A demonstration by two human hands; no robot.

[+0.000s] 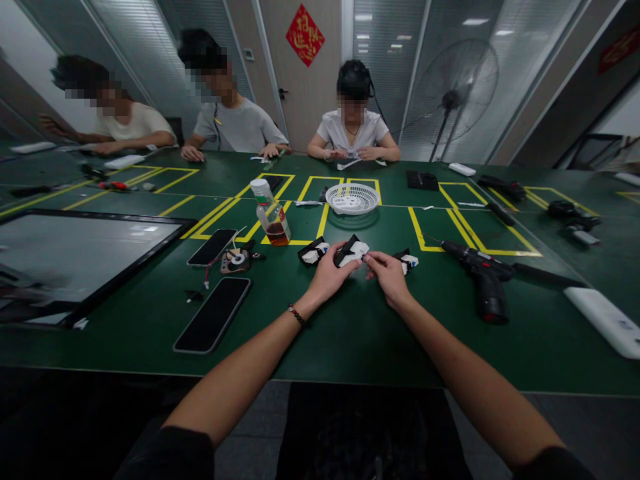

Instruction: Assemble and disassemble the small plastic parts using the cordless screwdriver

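My left hand (331,275) is closed around a small black and white plastic part (353,252), held just above the green table (350,333). Close beside it, my right hand (387,273) has its fingers pinched together at the same part's right end. A similar black and white part (313,253) lies on the table to the left of my hands. Another one (409,261) sits just behind my right hand.
A black power screwdriver (483,277) lies to the right, a white device (607,321) beyond it. A bottle (267,213), a white fan grille (353,198), two phones (213,313), a small wired part (235,260) and a large flat panel (75,253) lie left and ahead. Three people sit opposite.
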